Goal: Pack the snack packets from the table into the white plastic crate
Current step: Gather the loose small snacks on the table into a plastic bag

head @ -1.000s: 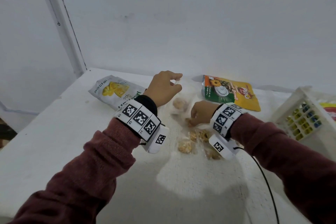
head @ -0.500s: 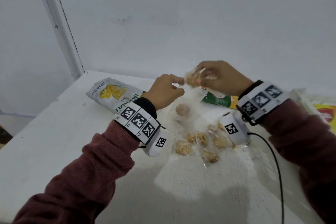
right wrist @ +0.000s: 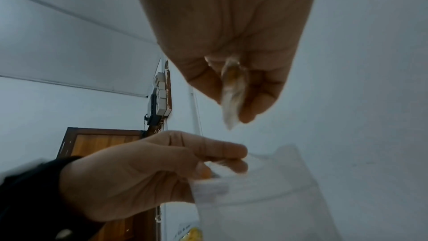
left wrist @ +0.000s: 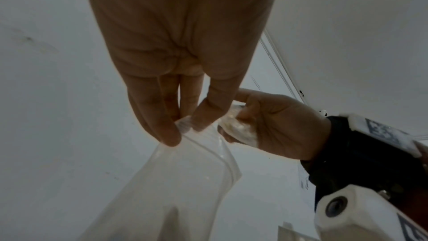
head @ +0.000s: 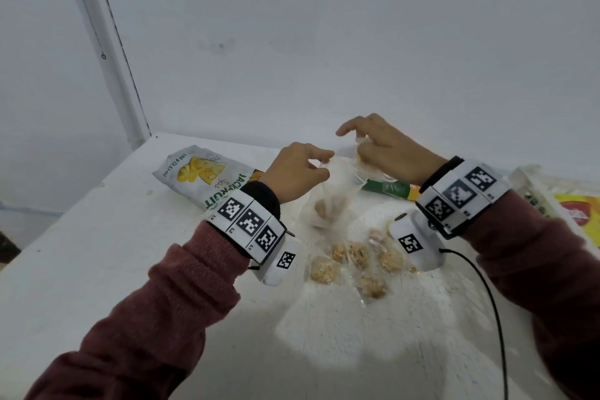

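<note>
A small wrapped snack packet [right wrist: 232, 87] sits pinched between the thumb and curled fingers of the right hand [head: 394, 148], held in the air just above and to the 2 o'clock side of the mouth of a clear zip bag [head: 336, 191]. The left hand [head: 295, 174] pinches the bag's top edge between thumb and forefinger, so the bag hangs over the table [head: 97, 253] with at least one round snack [head: 321, 206] already low inside it. At 6 o'clock from the bag, a cluster of loose wrapped snacks [head: 354, 265] lies on the tabletop. A jackfruit chips packet [head: 201, 177] lies flat at 9 o'clock of the hands, and a green and orange packet [head: 391, 188] lies partly hidden beneath the right wrist. The white plastic crate [head: 532, 191] is only a sliver at 3 o'clock, too cropped to tell what it holds. Only one side of the bag's mouth is held, so the opening may be sagging nearly closed; the packet could catch on the limp rim and drop among the loose ones. The thin film could also slide out of the left pinch once more weight goes in, spilling what the bag already holds.
</note>
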{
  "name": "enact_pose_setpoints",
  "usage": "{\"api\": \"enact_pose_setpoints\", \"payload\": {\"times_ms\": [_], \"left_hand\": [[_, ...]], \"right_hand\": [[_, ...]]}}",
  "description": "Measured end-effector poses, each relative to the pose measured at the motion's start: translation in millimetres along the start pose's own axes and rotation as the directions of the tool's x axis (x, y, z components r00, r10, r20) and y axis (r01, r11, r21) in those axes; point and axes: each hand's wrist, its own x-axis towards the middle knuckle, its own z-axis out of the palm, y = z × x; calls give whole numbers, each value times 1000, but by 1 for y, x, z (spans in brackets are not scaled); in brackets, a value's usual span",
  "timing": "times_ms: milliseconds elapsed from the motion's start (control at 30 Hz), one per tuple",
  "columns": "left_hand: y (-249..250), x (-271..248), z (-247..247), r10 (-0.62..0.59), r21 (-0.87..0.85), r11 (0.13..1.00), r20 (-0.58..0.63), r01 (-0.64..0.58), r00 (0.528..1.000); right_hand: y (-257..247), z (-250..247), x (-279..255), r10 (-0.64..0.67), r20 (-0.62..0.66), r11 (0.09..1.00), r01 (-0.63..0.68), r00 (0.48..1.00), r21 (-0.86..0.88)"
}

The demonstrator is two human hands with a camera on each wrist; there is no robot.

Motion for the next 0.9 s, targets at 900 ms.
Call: {"api": "enact_pose_setpoints", "payload": {"times_ms": [900], "left_hand": [[-30,5,17,7,-273,960,252,64,968]], "right_hand": [[24,33,-9,-217,-430,976,207,877,-72]]}}
